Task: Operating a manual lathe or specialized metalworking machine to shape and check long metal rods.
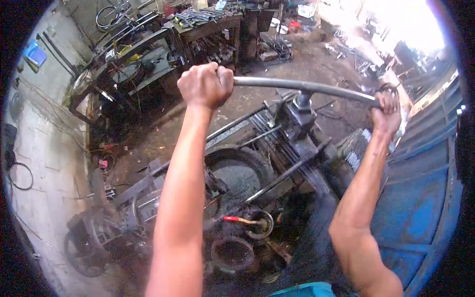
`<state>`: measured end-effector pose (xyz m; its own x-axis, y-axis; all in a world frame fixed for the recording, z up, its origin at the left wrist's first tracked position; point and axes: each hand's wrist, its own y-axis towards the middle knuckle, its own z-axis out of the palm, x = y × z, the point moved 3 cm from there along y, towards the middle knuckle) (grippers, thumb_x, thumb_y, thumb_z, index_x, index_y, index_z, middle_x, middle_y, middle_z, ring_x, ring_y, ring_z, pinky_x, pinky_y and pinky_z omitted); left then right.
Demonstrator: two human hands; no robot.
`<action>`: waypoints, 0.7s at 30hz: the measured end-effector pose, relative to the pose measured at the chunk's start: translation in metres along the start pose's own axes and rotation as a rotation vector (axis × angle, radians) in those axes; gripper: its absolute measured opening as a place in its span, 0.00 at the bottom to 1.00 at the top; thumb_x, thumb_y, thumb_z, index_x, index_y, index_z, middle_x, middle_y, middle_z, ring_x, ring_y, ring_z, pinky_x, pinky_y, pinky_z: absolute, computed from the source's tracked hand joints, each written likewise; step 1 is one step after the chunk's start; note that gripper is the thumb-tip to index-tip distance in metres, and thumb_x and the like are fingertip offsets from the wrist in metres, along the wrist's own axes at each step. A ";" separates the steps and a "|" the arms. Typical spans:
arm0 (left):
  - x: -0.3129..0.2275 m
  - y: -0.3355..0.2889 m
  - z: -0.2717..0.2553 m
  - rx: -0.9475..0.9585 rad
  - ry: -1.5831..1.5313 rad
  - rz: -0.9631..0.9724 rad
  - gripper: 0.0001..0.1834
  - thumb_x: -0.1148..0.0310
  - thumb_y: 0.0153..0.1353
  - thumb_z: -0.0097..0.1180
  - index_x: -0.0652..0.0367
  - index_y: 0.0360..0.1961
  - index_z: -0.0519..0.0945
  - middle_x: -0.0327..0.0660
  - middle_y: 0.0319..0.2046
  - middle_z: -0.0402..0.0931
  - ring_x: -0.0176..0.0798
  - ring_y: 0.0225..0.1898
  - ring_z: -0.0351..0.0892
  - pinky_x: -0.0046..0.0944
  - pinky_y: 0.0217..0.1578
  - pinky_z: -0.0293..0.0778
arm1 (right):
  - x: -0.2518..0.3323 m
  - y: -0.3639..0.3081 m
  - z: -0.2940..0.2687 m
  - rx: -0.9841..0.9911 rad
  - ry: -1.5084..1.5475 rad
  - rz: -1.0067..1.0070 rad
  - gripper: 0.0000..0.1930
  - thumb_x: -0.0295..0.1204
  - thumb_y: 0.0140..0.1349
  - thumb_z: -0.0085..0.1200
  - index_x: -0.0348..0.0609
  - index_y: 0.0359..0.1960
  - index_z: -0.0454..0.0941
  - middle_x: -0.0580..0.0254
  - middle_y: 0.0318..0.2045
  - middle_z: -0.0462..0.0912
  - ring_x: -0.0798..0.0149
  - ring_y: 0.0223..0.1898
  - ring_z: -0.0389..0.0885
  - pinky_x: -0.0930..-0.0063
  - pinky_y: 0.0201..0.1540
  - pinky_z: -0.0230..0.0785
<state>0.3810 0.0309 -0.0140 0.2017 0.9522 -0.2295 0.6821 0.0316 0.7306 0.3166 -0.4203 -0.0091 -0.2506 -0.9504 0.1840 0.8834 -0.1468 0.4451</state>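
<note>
A long grey metal bar runs across in front of me, bowed in this view. My left hand is closed round its left end, and my right hand grips the right end. Near its middle the bar meets an upright metal post, which rises from a dark, greasy machine with rods and rails. Both arms are stretched forward over the machine. Below the bar is a round pan of grey material. Closer to me, a red-handled tool leans in a round tin.
Metal pieces are heaped on a workbench at the far left. To the right stands a blue metal panel. Scrap metal litters the dirt floor beyond, and a pale wall bounds the left side.
</note>
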 end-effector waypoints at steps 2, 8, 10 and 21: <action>-0.005 0.014 0.004 0.082 0.013 0.027 0.17 0.55 0.51 0.49 0.54 0.17 0.82 0.51 0.19 0.80 0.57 0.23 0.81 0.52 0.27 0.77 | 0.008 -0.021 0.001 -0.054 -0.036 -0.100 0.24 0.33 0.72 0.36 0.55 0.13 0.53 0.73 0.12 0.48 0.73 0.16 0.48 0.70 0.30 0.50; 0.018 0.002 0.023 -0.213 -0.008 0.231 0.16 0.58 0.53 0.49 0.51 0.14 0.78 0.48 0.22 0.81 0.53 0.23 0.81 0.50 0.24 0.78 | -0.025 -0.041 0.023 -0.089 0.004 -0.161 0.24 0.35 0.71 0.43 0.55 0.14 0.54 0.74 0.12 0.49 0.72 0.17 0.47 0.70 0.29 0.50; 0.000 0.002 0.010 -0.025 -0.038 0.144 0.14 0.58 0.57 0.47 0.52 0.21 0.79 0.46 0.25 0.81 0.54 0.29 0.81 0.53 0.28 0.77 | -0.020 -0.041 0.020 -0.125 -0.072 -0.195 0.23 0.36 0.71 0.44 0.55 0.14 0.55 0.74 0.12 0.49 0.72 0.17 0.47 0.71 0.30 0.50; -0.022 -0.095 -0.185 0.401 -0.149 0.022 0.36 0.61 0.62 0.56 0.58 0.69 0.59 0.54 0.70 0.55 0.57 0.71 0.54 0.46 0.69 0.54 | -0.052 -0.073 0.045 -0.727 -0.324 -0.217 0.18 0.37 0.72 0.38 0.42 0.26 0.72 0.64 0.20 0.72 0.62 0.22 0.71 0.65 0.35 0.68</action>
<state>0.1818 0.0632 0.0411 0.2986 0.8962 -0.3282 0.8897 -0.1370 0.4354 0.2471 -0.3480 -0.0120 -0.4488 -0.7708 0.4522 0.8101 -0.5645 -0.1581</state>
